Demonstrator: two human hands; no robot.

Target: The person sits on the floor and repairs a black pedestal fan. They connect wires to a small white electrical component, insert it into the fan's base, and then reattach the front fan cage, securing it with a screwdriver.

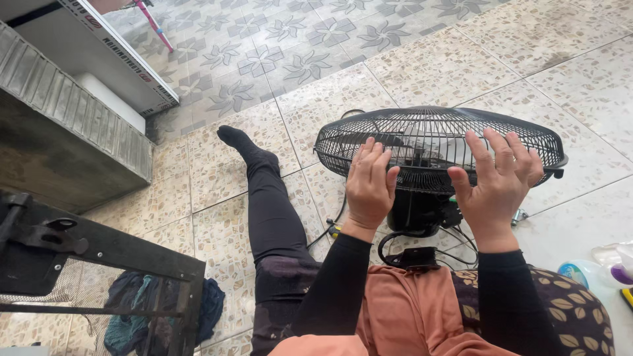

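Two hands: both yours, both laid flat on one fan grille.
Far left: a dark metal frame [99, 264] with wire mesh stands at the picture's edge, blue-green cloth [142, 310] bunched beneath it on the floor.
Your leg: your leg in black [267, 211] stretches out over the tiled floor [461, 59], sock toe pointing away from you.
Left hand: your left hand [369, 188] is open, fingers together and pressed on the near left of the grille, gripping nothing.
Fan: the black wire fan grille [435, 135] lies face up on the floor just ahead of your lap; its dark motor housing [415, 214] sits beneath the cage, with black cables [409, 254] looping toward you.
Right hand: your right hand [498, 181] is open too, fingers spread across the near right of the grille, palm down.
Far right: a clear plastic bag with coloured bits [610, 267] lies beside your patterned cushion [580, 310].
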